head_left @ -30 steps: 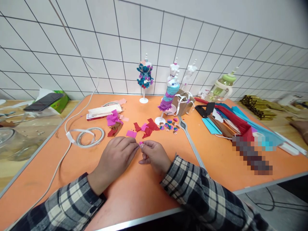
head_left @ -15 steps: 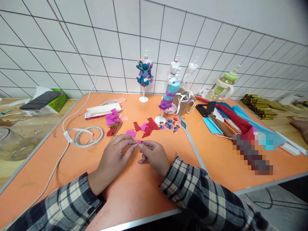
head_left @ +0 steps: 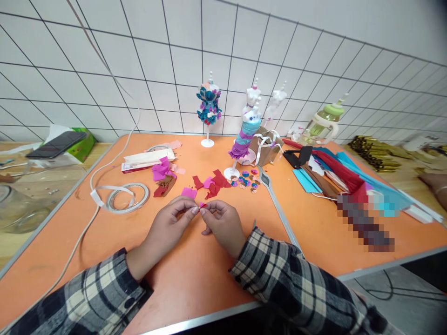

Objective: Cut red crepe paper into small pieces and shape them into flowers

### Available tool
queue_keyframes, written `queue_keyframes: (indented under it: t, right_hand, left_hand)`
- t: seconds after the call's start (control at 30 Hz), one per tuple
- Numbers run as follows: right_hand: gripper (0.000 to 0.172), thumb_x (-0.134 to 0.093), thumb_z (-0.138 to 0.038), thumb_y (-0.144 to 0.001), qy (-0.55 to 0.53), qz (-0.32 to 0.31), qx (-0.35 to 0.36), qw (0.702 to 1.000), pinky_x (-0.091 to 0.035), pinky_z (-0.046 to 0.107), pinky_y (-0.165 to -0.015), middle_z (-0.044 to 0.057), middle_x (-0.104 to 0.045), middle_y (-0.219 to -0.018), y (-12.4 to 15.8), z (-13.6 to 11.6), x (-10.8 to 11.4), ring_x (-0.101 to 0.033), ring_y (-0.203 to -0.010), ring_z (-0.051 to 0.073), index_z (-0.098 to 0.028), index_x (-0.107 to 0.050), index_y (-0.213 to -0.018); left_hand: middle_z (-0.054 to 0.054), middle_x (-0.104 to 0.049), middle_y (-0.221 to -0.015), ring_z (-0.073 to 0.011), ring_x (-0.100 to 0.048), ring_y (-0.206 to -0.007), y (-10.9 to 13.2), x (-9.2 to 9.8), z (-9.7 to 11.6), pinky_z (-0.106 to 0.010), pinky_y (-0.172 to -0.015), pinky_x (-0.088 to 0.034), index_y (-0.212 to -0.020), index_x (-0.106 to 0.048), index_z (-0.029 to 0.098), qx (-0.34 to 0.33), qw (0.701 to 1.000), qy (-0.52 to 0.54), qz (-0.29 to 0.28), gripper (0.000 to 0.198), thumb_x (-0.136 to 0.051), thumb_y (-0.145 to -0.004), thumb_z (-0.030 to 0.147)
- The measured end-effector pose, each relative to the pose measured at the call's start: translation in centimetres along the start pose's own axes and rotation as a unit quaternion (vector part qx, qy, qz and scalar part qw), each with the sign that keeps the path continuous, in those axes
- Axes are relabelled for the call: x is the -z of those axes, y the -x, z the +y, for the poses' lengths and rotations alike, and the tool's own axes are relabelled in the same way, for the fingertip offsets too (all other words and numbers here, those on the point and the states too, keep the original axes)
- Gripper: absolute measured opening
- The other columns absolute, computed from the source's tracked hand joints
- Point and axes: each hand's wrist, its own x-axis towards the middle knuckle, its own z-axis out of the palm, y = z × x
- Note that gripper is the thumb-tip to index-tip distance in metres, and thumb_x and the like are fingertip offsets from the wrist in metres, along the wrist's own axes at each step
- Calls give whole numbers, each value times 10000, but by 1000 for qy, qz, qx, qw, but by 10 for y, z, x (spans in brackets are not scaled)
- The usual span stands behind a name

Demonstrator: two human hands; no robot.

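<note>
My left hand and my right hand meet above the orange table. Both pinch a small pink and red paper piece between thumb and fingertips. Just beyond them lie red paper scraps and a pink square. Small round multicoloured paper pieces are grouped by the white base of a mini dress form wrapped in blue and purple. Another form, covered in teal and purple bits, stands farther back.
A tape roll, a cable and pink and brown scraps are at left. Rightward are a paper bag, a black stand, folded coloured papers and a bottle. A phone rests at far left.
The fingertips have shifted slightly around the small paper piece, and more of its red part shows. Both hands still pinch it. The whole view has moved slightly.
</note>
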Motion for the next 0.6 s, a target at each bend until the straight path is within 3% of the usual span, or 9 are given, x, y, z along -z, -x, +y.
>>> queue_keyframes:
  t: [0.2,0.47,0.6]
  right_hand:
    - [292,-771,-429,-666,63,15,25,998,-538,227,-432,-52,-526,-561,0,-1,5,-482,-478,77,-181,-623,-706]
    - [456,-857,-524,-553,37,-72,-21,997,-517,212,-423,-78,-493,-531,-6,-10,15,-467,-451,59,-175,-580,-649]
    - [448,-869,-543,-542,56,-63,1,996,-518,225,-447,-64,-524,-515,-6,-9,18,-479,-460,70,-170,-653,-665]
  left_hand:
    - [-43,-697,-833,-196,-659,-788,-1,2,0,-319,-760,-562,-787,-676,203,-7,1000,24,0,272,-612,-916,433]
    - [-57,-709,-854,-199,-670,-797,-3,9,-3,-334,-789,-562,-780,-701,207,-33,997,46,-56,250,-629,-919,402]
    - [-64,-706,-869,-212,-668,-815,-2,9,-2,-351,-779,-569,-787,-684,206,0,992,97,-84,297,-626,-918,467]
